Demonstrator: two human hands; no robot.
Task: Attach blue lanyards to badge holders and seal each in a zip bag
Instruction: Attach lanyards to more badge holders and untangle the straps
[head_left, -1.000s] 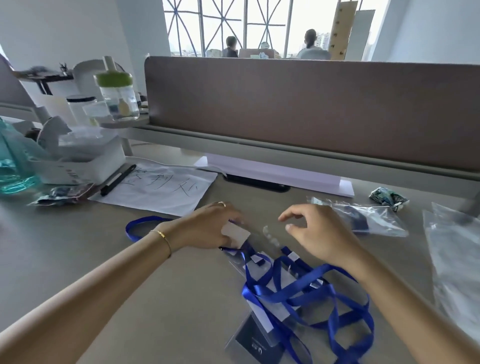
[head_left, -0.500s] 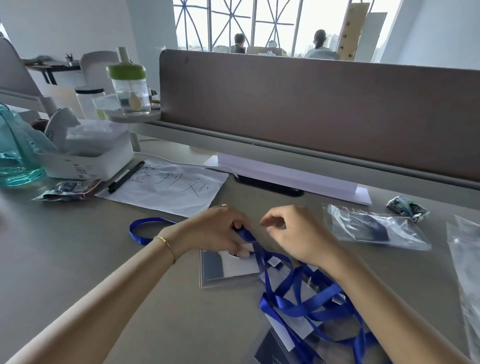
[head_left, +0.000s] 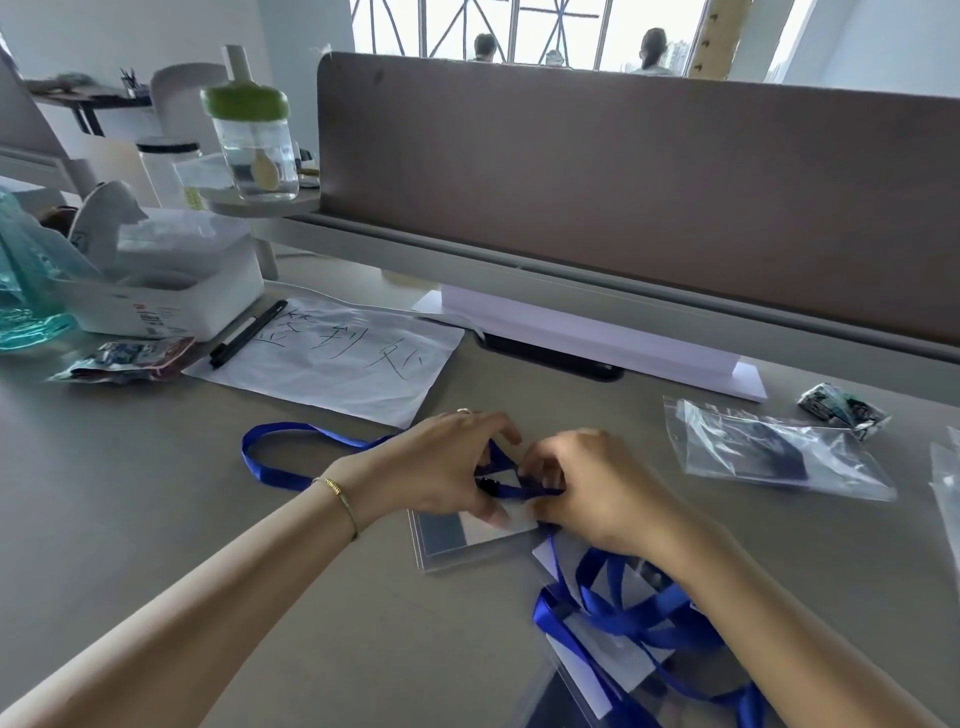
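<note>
Both grips are clenched on the same lanyard (head_left: 311, 452): the left hand (head_left: 441, 467) has its fingers curled over the blue ribbon right where the black clip sits, and the right hand (head_left: 582, 488) is pinched onto the ribbon end just beside it, so the two hands are nearly touching. Exactly how the clip sits against the holder can't be told, since it's mostly hidden by the fingers.

A clear badge holder (head_left: 457, 540) is laid flat on the table (head_left: 156, 519) directly under the hands, with a dark-and-white card seen inside it. The lanyard's loop is trailed out to the left across the table, behind the left wrist, where a thin gold bracelet (head_left: 343, 499) is worn.

More blue lanyards (head_left: 623, 618) are heaped in a tangle near the right forearm, on top of more holders with white cards. A zip bag (head_left: 769, 447) with something dark inside is parked further right, well apart from the hands, and a small crumpled wrapper (head_left: 841, 408) is seen behind it.

Off to the left, a sheet of paper (head_left: 337, 358) with handwriting is spread out, a black pen (head_left: 247, 335) lying along its edge, next to a white box (head_left: 171, 291). A green-lidded jar (head_left: 254, 145) is perched on a little shelf by the brown divider (head_left: 623, 197).
</note>
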